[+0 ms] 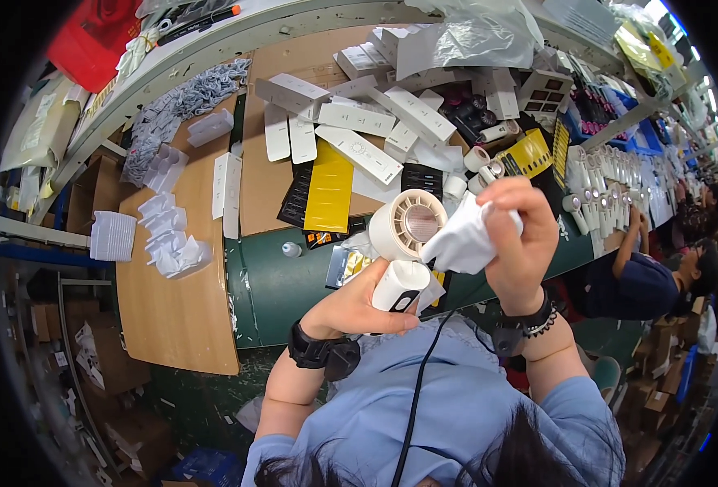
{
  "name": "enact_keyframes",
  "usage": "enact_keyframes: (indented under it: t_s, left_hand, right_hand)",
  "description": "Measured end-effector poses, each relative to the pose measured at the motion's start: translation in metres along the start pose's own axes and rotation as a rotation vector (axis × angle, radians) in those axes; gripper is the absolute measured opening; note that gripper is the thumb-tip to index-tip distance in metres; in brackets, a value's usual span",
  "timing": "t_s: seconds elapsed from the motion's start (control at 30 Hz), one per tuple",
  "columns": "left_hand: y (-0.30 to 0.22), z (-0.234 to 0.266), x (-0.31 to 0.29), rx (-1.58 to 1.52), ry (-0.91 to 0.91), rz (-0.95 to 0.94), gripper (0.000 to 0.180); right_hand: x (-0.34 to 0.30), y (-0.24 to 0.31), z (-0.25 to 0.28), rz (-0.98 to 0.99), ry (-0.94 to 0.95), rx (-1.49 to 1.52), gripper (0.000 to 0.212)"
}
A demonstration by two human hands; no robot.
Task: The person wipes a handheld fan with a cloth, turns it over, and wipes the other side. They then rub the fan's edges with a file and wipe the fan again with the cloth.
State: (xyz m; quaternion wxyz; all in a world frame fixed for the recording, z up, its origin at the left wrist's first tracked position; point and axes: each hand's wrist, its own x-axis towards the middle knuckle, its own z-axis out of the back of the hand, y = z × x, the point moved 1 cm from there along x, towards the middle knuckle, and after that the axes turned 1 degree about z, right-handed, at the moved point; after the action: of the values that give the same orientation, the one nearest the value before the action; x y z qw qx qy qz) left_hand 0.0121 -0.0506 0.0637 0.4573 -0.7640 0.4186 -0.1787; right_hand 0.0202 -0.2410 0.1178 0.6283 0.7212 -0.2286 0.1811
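Observation:
My left hand (357,303) is wrapped round the handle of a cream handheld fan (386,230), just in front of my body. The fan's round head, with radial slats and a mesh centre, faces up and away from me. A dark oval panel with a light button shows on the handle. A crumpled white cloth (463,242) is pinched in my right hand (517,231). Its lower tip touches or overlaps the fan near where head and handle meet; I cannot tell how firmly.
White boxes (359,154) lie heaped at the back, beside a yellow card sheet (328,188). A small bottle (291,249) stands on the green tabletop (266,292). White folded inserts (172,235) lie on the left board. A co-worker (635,276) sits at right near rows of fans (607,191).

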Motion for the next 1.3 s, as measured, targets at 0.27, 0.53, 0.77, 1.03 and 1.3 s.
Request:
enact_keyframes:
  t_s: [0.27,0.53,0.77,1.03,1.3]
  left_hand:
    - [-0.014,-0.011,-0.004,-0.103,-0.051,0.1,0.021]
    - [-0.017,-0.013,-0.008,-0.244,-0.015,0.223,0.023]
    - [-0.017,-0.013,-0.011,-0.036,0.032,0.269,0.029]
    - [-0.003,-0.004,-0.007,0.114,-0.015,0.314,0.03]
    - [-0.021,0.002,-0.016,0.147,0.062,0.385,0.035]
  right_hand:
    - [-0.011,0.007,0.002,0.009,0.079,0.053,0.033]
    - [0.002,-0.022,-0.001,0.299,0.72,-0.547,0.03]
    - [0.009,-0.027,-0.016,-0.143,0.751,-0.251,0.025]
    - [-0.012,-0.054,-0.015,-0.316,0.558,-0.311,0.013]
    - [-0.007,-0.047,-0.005,-0.068,0.731,-0.131,0.016]
